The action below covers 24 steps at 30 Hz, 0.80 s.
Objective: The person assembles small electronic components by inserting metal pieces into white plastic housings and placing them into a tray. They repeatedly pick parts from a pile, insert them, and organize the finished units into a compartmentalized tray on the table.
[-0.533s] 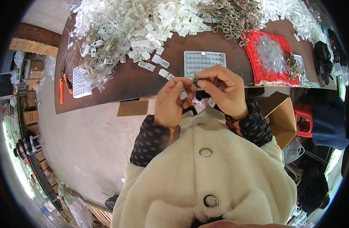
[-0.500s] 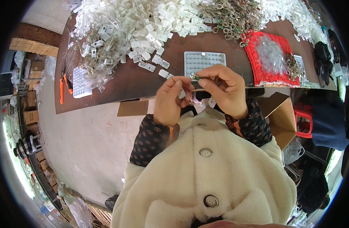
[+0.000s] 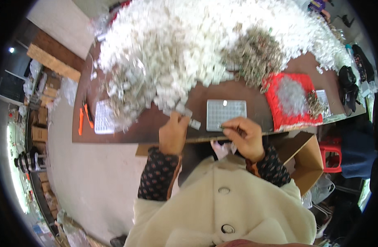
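My left hand (image 3: 173, 133) reaches over the table's front edge to a few small white plastic cases (image 3: 184, 110) lying loose before the big pile. Its fingertips are at these cases, too blurred to show whether they grip one. My right hand (image 3: 246, 138) is closed in a pinch at the lower right corner of a white tray (image 3: 210, 101) with rows of small cavities. A small dark thing pokes from between thumb and forefinger, too small to name. One bright round piece (image 3: 225, 103) sits at the tray's far side.
White plastic pieces (image 3: 172, 49) heap across the back, with a tangle of metal clasps (image 3: 259, 51). A red cloth (image 3: 275, 119) with clear pieces lies right. Orange-handled pliers (image 3: 81, 121) and another tray (image 3: 102, 119) lie left. A cardboard box (image 3: 310, 160) stands below the right edge.
My hands, together before, have parted: the left has moved away to the loose white cases, while the right stays pinched by the tray. The view has tilted up, showing more of the pile.
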Motion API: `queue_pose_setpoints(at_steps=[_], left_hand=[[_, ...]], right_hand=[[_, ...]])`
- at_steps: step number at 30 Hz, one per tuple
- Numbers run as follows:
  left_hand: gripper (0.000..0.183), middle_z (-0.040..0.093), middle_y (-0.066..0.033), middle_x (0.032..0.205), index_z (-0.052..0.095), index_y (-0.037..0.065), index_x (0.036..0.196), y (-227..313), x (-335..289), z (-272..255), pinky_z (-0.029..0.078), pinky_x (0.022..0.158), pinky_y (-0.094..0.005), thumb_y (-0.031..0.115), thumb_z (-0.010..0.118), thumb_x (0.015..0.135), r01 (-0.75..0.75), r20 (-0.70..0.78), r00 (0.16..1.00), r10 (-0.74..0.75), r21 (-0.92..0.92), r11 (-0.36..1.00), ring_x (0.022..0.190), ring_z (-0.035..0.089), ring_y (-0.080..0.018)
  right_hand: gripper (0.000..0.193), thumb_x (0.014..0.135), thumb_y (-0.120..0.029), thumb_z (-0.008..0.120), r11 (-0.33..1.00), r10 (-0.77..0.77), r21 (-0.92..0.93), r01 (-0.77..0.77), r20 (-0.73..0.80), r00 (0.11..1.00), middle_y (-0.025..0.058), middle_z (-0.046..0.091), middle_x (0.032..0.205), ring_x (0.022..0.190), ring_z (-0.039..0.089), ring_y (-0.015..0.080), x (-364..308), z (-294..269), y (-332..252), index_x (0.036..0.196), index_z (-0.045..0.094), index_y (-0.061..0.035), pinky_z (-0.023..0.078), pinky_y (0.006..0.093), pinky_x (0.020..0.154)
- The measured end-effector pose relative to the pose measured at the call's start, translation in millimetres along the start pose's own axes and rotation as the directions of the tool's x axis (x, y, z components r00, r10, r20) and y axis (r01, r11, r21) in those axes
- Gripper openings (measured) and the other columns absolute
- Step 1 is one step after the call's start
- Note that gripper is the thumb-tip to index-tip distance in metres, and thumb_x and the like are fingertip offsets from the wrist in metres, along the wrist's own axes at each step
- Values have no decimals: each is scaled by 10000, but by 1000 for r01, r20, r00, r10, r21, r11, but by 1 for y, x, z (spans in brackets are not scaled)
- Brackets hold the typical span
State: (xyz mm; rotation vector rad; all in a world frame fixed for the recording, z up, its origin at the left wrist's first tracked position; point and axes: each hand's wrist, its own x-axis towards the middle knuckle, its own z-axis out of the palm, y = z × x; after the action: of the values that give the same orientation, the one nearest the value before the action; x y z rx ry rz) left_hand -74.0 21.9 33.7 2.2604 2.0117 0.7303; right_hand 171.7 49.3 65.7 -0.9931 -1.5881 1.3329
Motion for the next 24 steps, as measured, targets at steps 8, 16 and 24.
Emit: queue_pose_setpoints(at_steps=[8,16,24], left_hand=[[264,677,-95,949,656,18,1073,14,-1,-20,521,727,-300,21,708,814,146,-65,975,-211,-528,836,754,638,-168],[201,688,-115,948,594,2,1075,74,-13,-6,412,512,-211,-34,635,882,38,115,896,-428,-982,-186,603,529,-82],[231,695,-178,1079,602,-2,1078,79,-11,-6,477,565,-209,-53,667,862,25,77,925,-372,-989,-143,726,629,-108]], right_hand=[[175,878,5,683,984,-174,32,173,16,985,61,677,934,767,607,86,7,2,-10,1049,706,-20,479,231,671],[169,832,61,700,960,-277,24,280,-85,957,77,688,877,704,632,117,2,18,-33,987,699,-6,497,230,628],[164,836,105,681,955,-297,-30,296,-50,953,88,665,936,755,615,105,2,18,-41,980,697,29,482,222,662]])
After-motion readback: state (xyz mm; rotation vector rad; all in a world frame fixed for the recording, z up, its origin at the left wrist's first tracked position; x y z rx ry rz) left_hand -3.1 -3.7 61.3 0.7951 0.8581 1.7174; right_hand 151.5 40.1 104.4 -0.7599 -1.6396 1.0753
